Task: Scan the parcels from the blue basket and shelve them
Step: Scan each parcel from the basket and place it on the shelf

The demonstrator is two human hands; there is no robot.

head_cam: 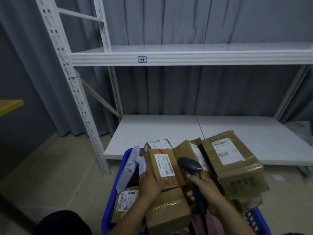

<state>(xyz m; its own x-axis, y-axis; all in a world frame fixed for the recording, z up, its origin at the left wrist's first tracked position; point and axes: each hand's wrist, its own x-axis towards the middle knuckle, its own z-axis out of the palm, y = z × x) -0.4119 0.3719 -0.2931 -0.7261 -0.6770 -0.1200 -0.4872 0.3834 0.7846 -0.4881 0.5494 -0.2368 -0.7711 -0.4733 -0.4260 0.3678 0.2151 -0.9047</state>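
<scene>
Against the left rim of the blue basket (108,212) leans a grey bag (131,167), and just beside it the left hand (149,184) grips the near edge of a small labelled parcel (165,167) atop the heaped boxes (167,207). The right hand (209,194) is wrapped round the handle of a black scanner (190,166), its head just right of that label; a larger parcel (233,165) overhangs the basket's right rim.

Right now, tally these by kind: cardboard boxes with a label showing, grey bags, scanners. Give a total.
Cardboard boxes with a label showing: 5
Grey bag: 1
Scanner: 1
Total: 7
</scene>
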